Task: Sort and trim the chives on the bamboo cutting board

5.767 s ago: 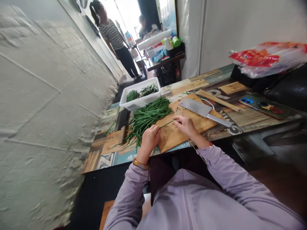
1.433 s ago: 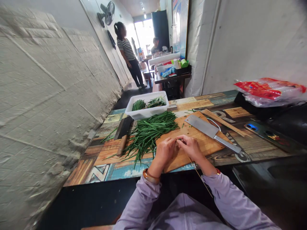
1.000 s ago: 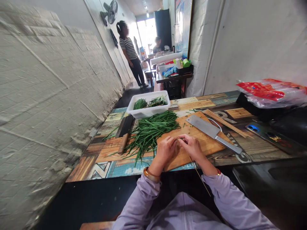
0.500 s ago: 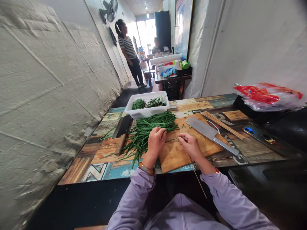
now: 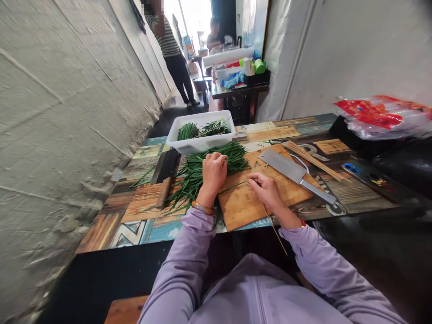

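In your right hand (image 5: 266, 191), the fingers clamp a thin stick (image 5: 278, 237); your left hand (image 5: 215, 172) is over green stalks (image 5: 191, 173), its fingers' state I cannot tell.

Palm of left hand (image 5: 215, 172) hidden, standing person (image 5: 169, 43) cropped by top edge.

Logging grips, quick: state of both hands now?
Left hand: curled over the green stalks; grip cannot be told.
Right hand: closed, holding a thin stick.
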`<move>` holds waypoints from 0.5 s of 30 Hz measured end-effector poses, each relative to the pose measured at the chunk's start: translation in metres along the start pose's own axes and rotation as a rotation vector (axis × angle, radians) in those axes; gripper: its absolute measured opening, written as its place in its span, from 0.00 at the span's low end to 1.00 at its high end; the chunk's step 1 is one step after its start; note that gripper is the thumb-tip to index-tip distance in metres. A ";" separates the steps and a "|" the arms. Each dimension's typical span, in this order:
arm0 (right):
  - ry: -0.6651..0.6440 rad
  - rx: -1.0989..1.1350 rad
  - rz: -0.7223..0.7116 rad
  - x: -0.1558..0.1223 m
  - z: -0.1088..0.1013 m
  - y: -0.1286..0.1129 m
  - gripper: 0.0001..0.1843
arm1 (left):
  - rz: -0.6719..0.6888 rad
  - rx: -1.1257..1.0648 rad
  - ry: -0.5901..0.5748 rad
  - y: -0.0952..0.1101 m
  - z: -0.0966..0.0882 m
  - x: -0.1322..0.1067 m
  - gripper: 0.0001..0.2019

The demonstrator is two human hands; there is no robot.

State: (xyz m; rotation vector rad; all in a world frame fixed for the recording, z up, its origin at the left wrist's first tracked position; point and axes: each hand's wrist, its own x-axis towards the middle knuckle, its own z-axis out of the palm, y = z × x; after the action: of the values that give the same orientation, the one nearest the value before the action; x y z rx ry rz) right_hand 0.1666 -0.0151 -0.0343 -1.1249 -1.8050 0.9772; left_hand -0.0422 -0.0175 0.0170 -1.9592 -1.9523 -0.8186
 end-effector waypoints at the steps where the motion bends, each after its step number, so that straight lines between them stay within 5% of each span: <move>1: 0.001 -0.001 0.003 0.000 0.000 0.000 0.16 | 0.009 0.018 -0.017 0.001 0.001 0.002 0.09; 15: 0.002 0.034 0.077 -0.005 -0.003 0.000 0.18 | -0.069 0.046 -0.065 -0.013 0.005 -0.008 0.09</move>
State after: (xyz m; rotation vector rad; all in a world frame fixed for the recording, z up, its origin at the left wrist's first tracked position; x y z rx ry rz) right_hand 0.1707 -0.0191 -0.0337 -1.1814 -1.7485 1.0475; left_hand -0.0531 -0.0207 0.0054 -1.9245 -2.0672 -0.7292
